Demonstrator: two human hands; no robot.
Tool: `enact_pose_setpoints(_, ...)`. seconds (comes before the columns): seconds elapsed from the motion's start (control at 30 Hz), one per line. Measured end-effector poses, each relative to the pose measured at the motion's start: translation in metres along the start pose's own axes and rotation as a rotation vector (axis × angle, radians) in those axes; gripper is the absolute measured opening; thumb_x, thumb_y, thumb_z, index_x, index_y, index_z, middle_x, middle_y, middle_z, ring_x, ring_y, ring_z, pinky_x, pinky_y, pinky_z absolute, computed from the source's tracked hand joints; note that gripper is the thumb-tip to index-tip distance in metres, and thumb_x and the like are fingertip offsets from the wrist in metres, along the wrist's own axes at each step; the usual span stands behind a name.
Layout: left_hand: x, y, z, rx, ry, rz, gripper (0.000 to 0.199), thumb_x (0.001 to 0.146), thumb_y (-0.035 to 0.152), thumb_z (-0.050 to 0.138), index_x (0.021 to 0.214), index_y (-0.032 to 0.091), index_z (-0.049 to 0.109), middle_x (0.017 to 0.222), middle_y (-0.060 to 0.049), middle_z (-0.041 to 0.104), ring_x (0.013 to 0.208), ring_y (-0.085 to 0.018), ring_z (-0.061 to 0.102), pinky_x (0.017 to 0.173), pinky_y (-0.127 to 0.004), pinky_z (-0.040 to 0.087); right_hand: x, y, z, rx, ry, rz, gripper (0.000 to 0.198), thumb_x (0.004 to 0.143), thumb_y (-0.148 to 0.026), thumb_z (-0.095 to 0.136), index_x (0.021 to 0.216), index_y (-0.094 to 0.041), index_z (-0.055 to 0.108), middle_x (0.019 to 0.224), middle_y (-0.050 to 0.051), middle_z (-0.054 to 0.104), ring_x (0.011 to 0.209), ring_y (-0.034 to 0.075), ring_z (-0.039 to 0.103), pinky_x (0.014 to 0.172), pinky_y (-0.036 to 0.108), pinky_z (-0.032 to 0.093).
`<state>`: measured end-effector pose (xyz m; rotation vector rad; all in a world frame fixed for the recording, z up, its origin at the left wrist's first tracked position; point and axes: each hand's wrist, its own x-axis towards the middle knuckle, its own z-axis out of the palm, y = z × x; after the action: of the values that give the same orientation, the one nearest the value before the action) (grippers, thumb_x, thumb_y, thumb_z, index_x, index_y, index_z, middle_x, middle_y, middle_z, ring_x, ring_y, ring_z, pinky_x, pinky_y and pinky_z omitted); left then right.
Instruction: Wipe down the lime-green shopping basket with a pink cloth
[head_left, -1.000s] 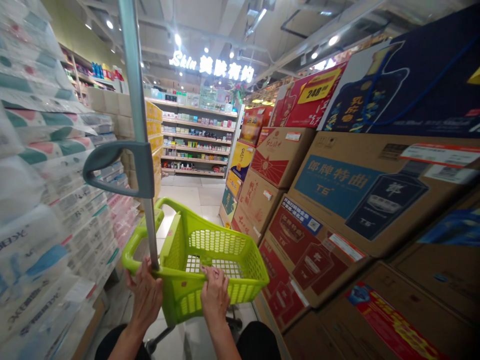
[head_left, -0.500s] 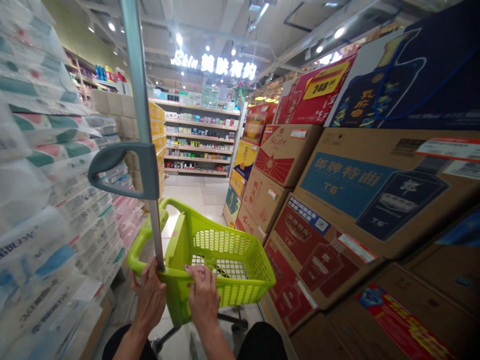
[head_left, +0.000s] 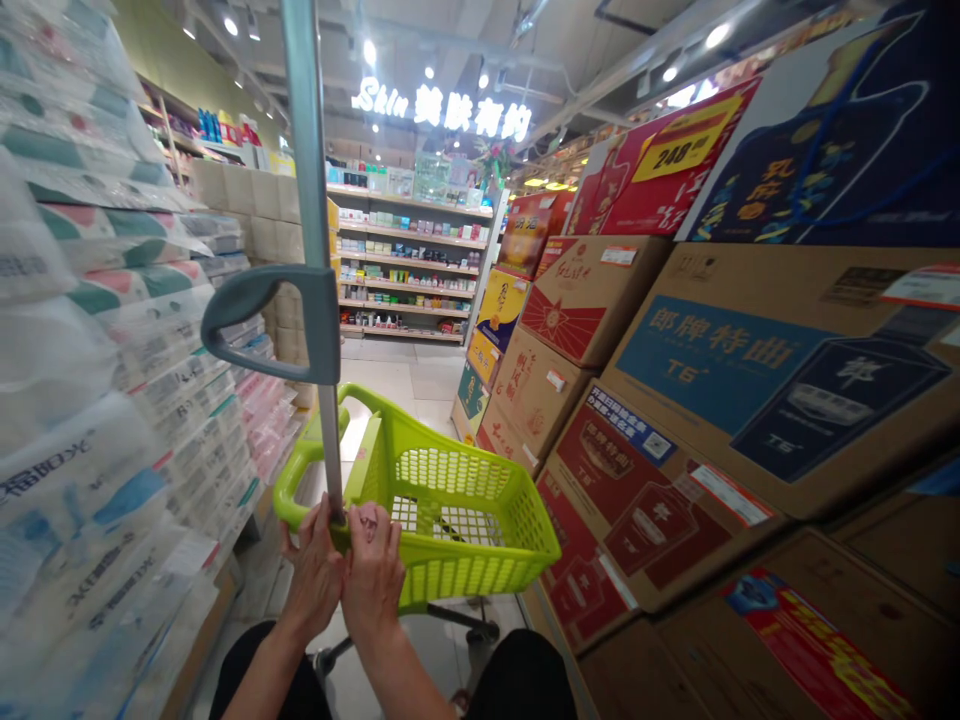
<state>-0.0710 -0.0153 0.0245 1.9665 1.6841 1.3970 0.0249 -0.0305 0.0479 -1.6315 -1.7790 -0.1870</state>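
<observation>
A lime-green rolling shopping basket [head_left: 480, 565] with a metal pole [head_left: 328, 450] and a grey handle [head_left: 322, 325] stands in front of my knees. At the foot of the pole, my left hand [head_left: 313, 565] curls its fingers over the basket's near rim. Close beside it, my right hand [head_left: 373, 570] is closed on a small pinkish cloth [head_left: 367, 522] and rests against the same rim. Most of the cloth is hidden under the fingers. The perforated floor of the basket shows through its opening.
Stacked cartons [head_left: 697, 370] line the right side of the aisle. Plastic-wrapped paper packs [head_left: 82, 480] are piled on the left. Ahead, past the tiled floor [head_left: 390, 380], stand shelves of small goods [head_left: 409, 265] beneath a lit sign [head_left: 450, 110].
My right hand has slid left along the basket's rim with the cloth, up to my left hand. The basket and its pole appear slightly farther right in view.
</observation>
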Motion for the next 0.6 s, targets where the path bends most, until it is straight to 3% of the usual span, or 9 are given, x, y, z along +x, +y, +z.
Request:
enact_pose_setpoints(0.13,0.001,-0.007,-0.004,0.052,-0.036,0.013,0.072,0.091,0.057,0.025,0.15,0.017,0.024,0.138,-0.016,0.053,0.134,-0.03,0.041,0.116,-0.06,0.005,-0.02,0.033,0.012,-0.042,0.064,-0.085,0.062,0.09,-0.015,0.049,0.145,-0.041,0.038,0.138,0.009,0.049,0.108,0.026,0.052,0.071,0.033,0.053)
enact_pose_setpoints(0.27,0.0,-0.015,-0.002,0.059,-0.06,0.039,0.068,0.093,0.052,0.021,0.152,0.018,0.018,0.138,-0.015,0.053,0.135,-0.029,0.04,0.117,-0.06,0.004,-0.044,0.094,0.025,-0.103,0.181,0.01,0.058,0.092,-0.012,0.044,0.143,-0.039,0.042,0.136,0.01,0.05,0.109,0.027,0.051,0.081,0.038,0.052)
enact_pose_setpoints(0.33,0.0,-0.017,0.001,0.083,-0.054,0.055,0.066,0.094,0.048,0.021,0.153,0.017,0.015,0.138,-0.015,0.053,0.137,-0.029,0.038,0.117,-0.06,0.0,-0.05,0.111,0.03,-0.086,0.219,0.081,0.054,0.092,-0.013,0.043,0.142,-0.035,0.046,0.136,0.012,0.048,0.111,0.028,0.05,0.085,0.042,0.051)
enact_pose_setpoints(0.4,0.0,-0.017,0.004,0.114,-0.03,0.073,0.066,0.094,0.043,0.023,0.153,0.015,0.011,0.137,-0.016,0.053,0.139,-0.029,0.035,0.116,-0.06,-0.006,-0.051,0.11,0.032,-0.038,0.239,0.169,0.053,0.093,-0.013,0.04,0.142,-0.032,0.046,0.138,0.014,0.045,0.114,0.029,0.048,0.088,0.045,0.05)
enact_pose_setpoints(0.47,0.0,-0.015,0.008,0.137,-0.006,0.095,0.066,0.094,0.04,0.023,0.153,0.013,0.009,0.137,-0.017,0.054,0.141,-0.029,0.031,0.115,-0.059,-0.01,-0.048,0.091,0.034,0.021,0.246,0.214,0.054,0.093,-0.011,0.037,0.144,-0.029,0.044,0.14,0.015,0.04,0.119,0.029,0.047,0.091,0.046,0.049)
enact_pose_setpoints(0.6,0.0,-0.011,0.007,0.121,0.015,0.071,0.066,0.094,0.04,0.024,0.152,0.012,0.013,0.135,-0.017,0.055,0.139,-0.028,0.035,0.116,-0.057,-0.009,-0.041,0.038,0.041,0.098,0.232,0.084,0.055,0.094,-0.014,0.039,0.146,-0.031,0.04,0.145,0.016,0.036,0.123,0.029,0.047,0.091,0.043,0.05)
